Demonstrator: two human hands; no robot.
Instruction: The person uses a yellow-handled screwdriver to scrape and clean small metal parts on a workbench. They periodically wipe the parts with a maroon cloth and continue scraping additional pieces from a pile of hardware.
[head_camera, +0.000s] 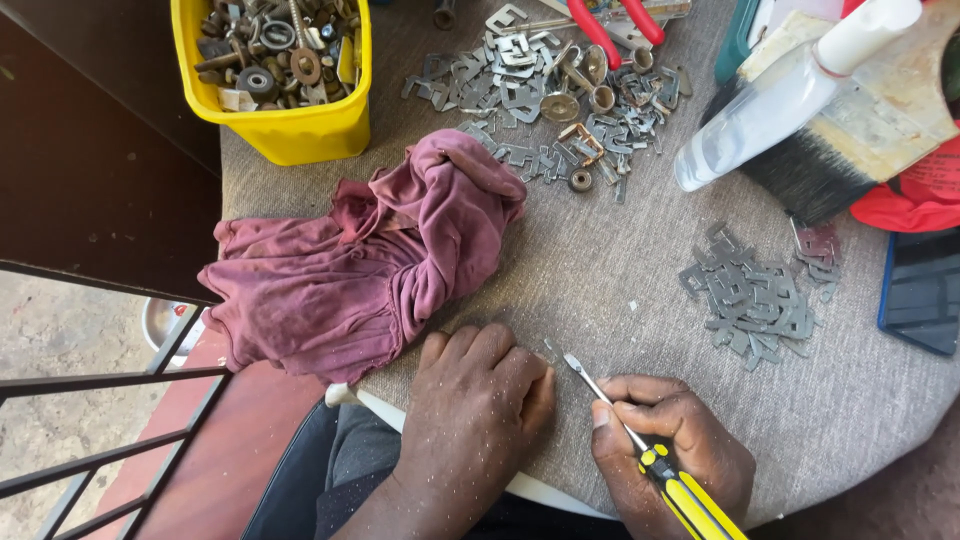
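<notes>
My right hand (668, 448) grips a screwdriver (652, 456) with a yellow and black handle, its flat tip pointing up and left at the grey cloth-covered table (610, 270). My left hand (477, 400) lies palm down on the table near its front edge, fingers curled over something small that I cannot make out. The screwdriver's tip sits just right of my left fingertips. A crumpled maroon cloth (370, 260) lies just beyond my left hand.
A yellow tub (285, 125) of rusty nuts and bolts stands at the back left. Flat metal clips lie in one pile (755, 295) at the right and another (555, 95) at the back. A paintbrush (850, 140), clear bottle (760, 110) and red-handled pliers (615, 25) lie at the back right.
</notes>
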